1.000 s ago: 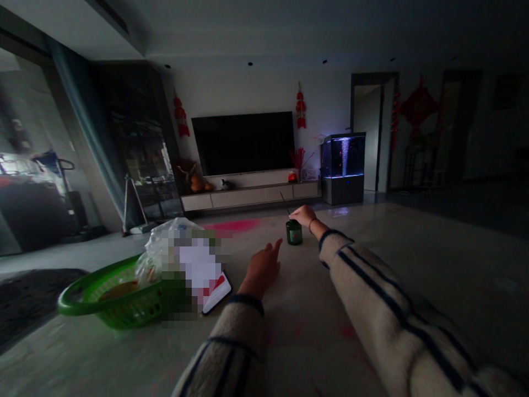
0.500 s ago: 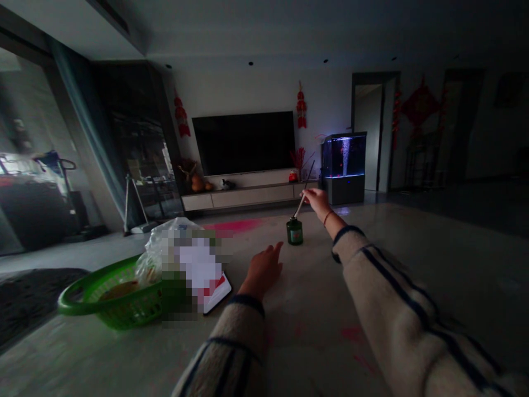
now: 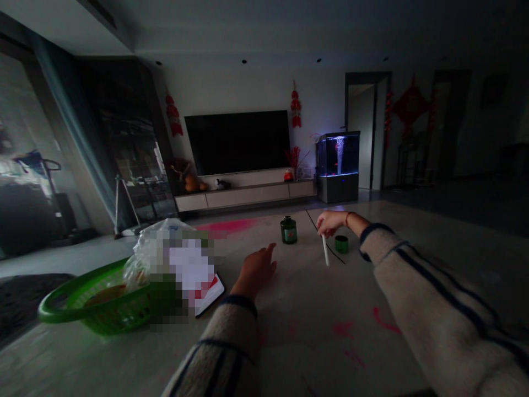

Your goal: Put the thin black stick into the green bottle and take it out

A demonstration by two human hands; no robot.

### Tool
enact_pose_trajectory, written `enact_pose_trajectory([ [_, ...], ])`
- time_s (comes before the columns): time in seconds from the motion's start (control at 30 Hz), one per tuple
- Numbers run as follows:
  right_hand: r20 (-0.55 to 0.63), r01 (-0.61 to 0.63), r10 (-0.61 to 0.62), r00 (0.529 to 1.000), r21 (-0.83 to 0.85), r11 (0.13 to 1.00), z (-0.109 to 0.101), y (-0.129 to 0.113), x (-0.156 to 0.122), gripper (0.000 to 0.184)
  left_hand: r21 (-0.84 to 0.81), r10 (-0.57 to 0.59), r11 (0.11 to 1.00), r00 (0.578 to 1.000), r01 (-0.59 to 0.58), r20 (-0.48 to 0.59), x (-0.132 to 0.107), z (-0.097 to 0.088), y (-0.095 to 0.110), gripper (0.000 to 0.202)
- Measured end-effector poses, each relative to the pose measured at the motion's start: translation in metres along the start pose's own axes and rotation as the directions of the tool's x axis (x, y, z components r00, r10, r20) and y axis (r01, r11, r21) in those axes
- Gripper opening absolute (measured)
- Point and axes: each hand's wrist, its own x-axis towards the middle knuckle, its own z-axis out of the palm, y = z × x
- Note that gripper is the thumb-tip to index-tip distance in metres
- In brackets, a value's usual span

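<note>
My right hand [image 3: 330,223] is closed in a pinch around a white stick [image 3: 326,253] and a thin dark reed stick [image 3: 336,255]. The white stick points down over the table, while the dark one slants across behind the fingers. A short green cap-like piece [image 3: 341,244] sits just right of the sticks. Left of this hand stands a small dark green diffuser bottle [image 3: 289,231], upright, with a pale label and no stick in its neck. My left hand [image 3: 255,270] rests near the bottle with its index finger stretched out, apart from the glass and holding nothing.
On the pale table [image 3: 297,309], marked with pink stains, a green plastic basket [image 3: 111,320] holds a clear plastic bag [image 3: 142,248]. A flat phone-like item [image 3: 209,298], partly blurred out, lies beside it. A lit fish tank [image 3: 339,157] and a television [image 3: 239,140] are beyond.
My right hand has moved right and down from above the bottle, taking both sticks out of its neck. The green cap-like piece now shows. My left hand is nearly still.
</note>
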Motion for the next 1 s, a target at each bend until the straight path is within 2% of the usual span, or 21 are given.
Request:
enact_pose_trajectory([
  [0.1,-0.085,-0.06,0.04,0.996,-0.25,0.966,-0.009,-0.001,-0.008,0.022,-0.007,0.005,1.0,1.0,-0.006,-0.012,0.001,0.001,-0.001,0.052],
  [0.17,-0.035,-0.129,0.125,0.992,-0.353,0.927,-0.011,-0.002,-0.013,0.029,-0.01,0.013,1.0,1.0,-0.013,-0.024,0.001,0.002,-0.002,0.051],
  [0.27,0.082,-0.245,0.311,0.947,-0.442,0.863,-0.009,0.001,-0.016,0.041,-0.011,0.02,1.0,0.999,-0.021,-0.037,0.001,0.005,-0.003,0.05],
  [0.33,0.078,-0.273,0.347,0.935,-0.469,0.84,-0.008,0.005,-0.014,0.042,-0.019,0.023,1.0,0.999,-0.024,-0.045,0.002,0.007,-0.003,0.049],
  [0.4,0.042,-0.243,0.284,0.958,-0.408,0.88,-0.011,0.009,-0.011,0.04,-0.031,0.026,0.999,0.998,-0.028,-0.055,0.003,0.009,-0.003,0.046],
  [0.5,0.008,-0.049,0.05,0.999,-0.077,0.996,-0.018,0.01,-0.007,0.035,-0.04,0.034,0.999,0.997,-0.036,-0.063,0.006,0.012,-0.001,0.044],
  [0.57,-0.036,0.151,-0.147,0.988,0.19,0.97,-0.02,0.003,-0.002,0.03,-0.039,0.023,0.999,0.998,-0.025,-0.054,0.008,0.012,-0.001,0.043],
  [0.63,-0.124,0.315,-0.29,0.949,0.348,0.883,-0.015,-0.01,0.006,0.025,-0.039,0.003,0.999,0.999,-0.004,-0.044,0.009,0.011,0.0,0.04],
  [0.73,-0.386,0.449,-0.315,0.867,0.334,0.829,0.0,-0.037,0.027,0.025,-0.045,-0.016,0.999,0.999,0.014,-0.032,0.009,0.009,-0.001,0.036],
  [0.83,-0.603,0.466,-0.275,0.749,0.185,0.865,0.02,-0.059,0.051,0.03,-0.051,-0.018,0.999,1.0,0.017,-0.019,0.008,0.007,-0.002,0.035],
  [0.87,-0.626,0.424,-0.253,0.738,0.138,0.895,0.027,-0.063,0.058,0.028,-0.051,-0.017,0.999,1.0,0.017,-0.015,0.007,0.007,-0.002,0.035],
  [1.0,-0.632,0.294,-0.23,0.74,-0.003,0.956,0.044,-0.066,0.078,0.025,-0.043,-0.016,0.999,1.0,0.015,-0.001,0.008,0.007,-0.002,0.034],
])
